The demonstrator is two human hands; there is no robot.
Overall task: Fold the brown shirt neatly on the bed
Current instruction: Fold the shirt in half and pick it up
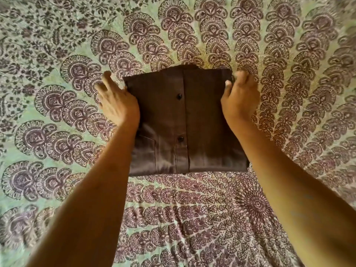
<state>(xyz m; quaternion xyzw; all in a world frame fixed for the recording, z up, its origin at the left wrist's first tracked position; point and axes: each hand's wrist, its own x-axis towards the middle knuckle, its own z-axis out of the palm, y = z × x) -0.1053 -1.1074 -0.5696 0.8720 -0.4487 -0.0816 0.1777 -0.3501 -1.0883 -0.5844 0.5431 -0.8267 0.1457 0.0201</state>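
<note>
On the bed (57,155), the left hand (117,105) rests with straight fingers against the folded brown shirt (183,120) while the right hand (240,97) pinches its far corner, likely squaring edges.

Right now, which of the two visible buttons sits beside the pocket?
The near button, lower in view, level with the top of the pocket on the brown shirt. The far button lies higher on the placket, clear of it.
</note>
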